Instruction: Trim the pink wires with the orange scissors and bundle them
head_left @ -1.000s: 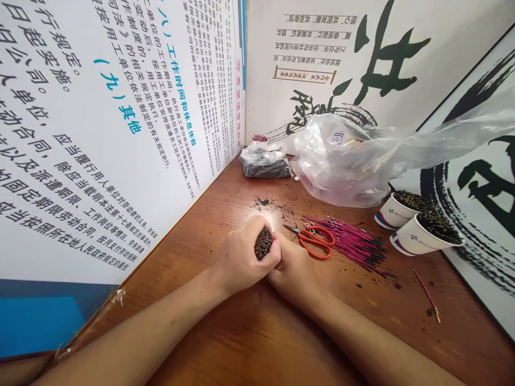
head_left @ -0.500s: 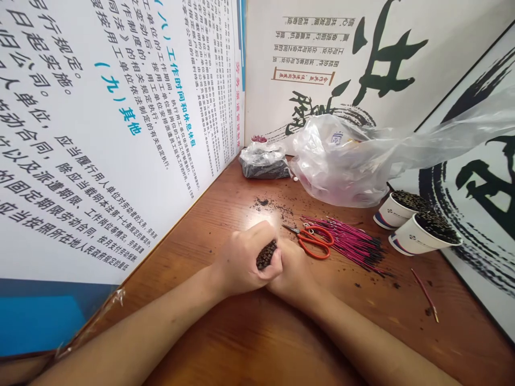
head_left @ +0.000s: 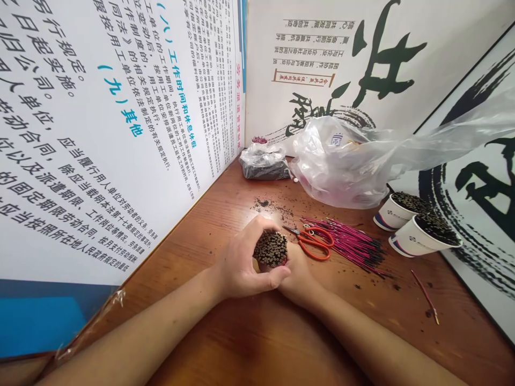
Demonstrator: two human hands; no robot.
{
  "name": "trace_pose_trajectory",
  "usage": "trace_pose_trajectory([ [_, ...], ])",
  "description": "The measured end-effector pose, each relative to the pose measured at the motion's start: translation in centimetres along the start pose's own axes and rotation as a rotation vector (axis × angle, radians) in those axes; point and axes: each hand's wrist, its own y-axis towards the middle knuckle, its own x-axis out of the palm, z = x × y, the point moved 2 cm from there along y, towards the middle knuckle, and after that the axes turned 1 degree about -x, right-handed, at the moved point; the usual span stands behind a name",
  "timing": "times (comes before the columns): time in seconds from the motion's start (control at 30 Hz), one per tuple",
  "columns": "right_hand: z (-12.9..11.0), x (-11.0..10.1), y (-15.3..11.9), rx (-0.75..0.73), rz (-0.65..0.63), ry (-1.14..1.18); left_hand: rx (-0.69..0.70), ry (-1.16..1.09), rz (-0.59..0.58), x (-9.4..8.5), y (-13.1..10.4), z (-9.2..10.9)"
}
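Note:
A round bundle of wires [head_left: 271, 249] faces me end-on, its dark ends tipped with many small brass-coloured rings. My left hand [head_left: 245, 260] curves around the near end in a C shape, thumb below and fingers above. A gap shows between its palm and the bundle. Behind it, my right hand [head_left: 300, 276] is wrapped around the bundle, its fingers mostly hidden. Just right of the hands lie orange-handled scissors [head_left: 316, 242], beside a loose pile of pink wires [head_left: 348, 241] with black ends.
Two paper cups [head_left: 418, 236] full of dark, brass-tipped pieces stand at the right. A clear plastic bag [head_left: 341, 166] and a wrapped dark block [head_left: 265, 163] sit at the back. Black crumbs [head_left: 263, 203] and one stray wire [head_left: 424, 295] lie on the wooden table [head_left: 249, 338]. Printed panels border it.
My left hand has loosened from a closed grip into a wider curve, uncovering much more of the bundle's end. The bundle and my right hand have shifted slightly right.

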Motion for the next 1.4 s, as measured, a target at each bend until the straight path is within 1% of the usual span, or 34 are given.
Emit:
trace_pose_trajectory([
  [0.13, -0.3, -0.1, 0.3, -0.046, -0.017, 0.069, -0.028, -0.012, -0.028, -0.3, 0.1, 0.0],
  [0.23, -0.1, -0.1, 0.2, -0.067, -0.001, 0.082, -0.042, -0.005, -0.064, -0.6, 0.2, 0.1],
  [0.4, 0.5, -0.2, -0.3, -0.057, 0.047, 0.078, -0.114, -0.028, -0.179, -0.7, 0.2, 0.4],
  [0.47, 0.6, -0.2, -0.4, -0.044, 0.05, 0.068, -0.14, -0.015, -0.202, -0.5, 0.1, 0.4],
  [0.53, 0.6, -0.2, -0.4, -0.033, 0.053, 0.054, -0.142, 0.014, -0.18, -0.4, 0.0, 0.3],
  [0.63, 0.5, -0.2, -0.4, -0.025, 0.055, 0.043, -0.083, 0.065, -0.109, -0.3, -0.1, 0.3],
  [0.7, 0.6, -0.2, -0.4, -0.008, 0.046, 0.036, -0.043, 0.091, -0.085, -0.2, -0.1, 0.4],
  [0.9, 0.1, -0.2, -0.3, 0.041, 0.026, 0.053, -0.024, 0.124, -0.075, -0.1, -0.2, 0.5],
  [1.03, -0.2, -0.3, -0.1, 0.09, 0.022, 0.039, -0.023, 0.106, -0.098, -0.1, -0.3, 0.5],
  [1.13, 0.0, -0.1, 0.0, 0.069, 0.026, 0.057, -0.057, 0.102, -0.111, -0.2, -0.2, 0.4],
  [1.23, 0.4, -0.1, -0.1, 0.002, 0.075, 0.057, -0.133, 0.135, -0.118, -0.3, -0.1, 0.3],
  [1.33, 0.7, -0.3, -0.1, 0.005, 0.139, -0.026, -0.221, 0.243, -0.104, -0.4, 0.1, 0.4],
  [1.4, 0.6, -0.5, -0.1, 0.025, 0.151, -0.126, -0.267, 0.341, -0.093, -0.5, 0.3, 0.6],
])
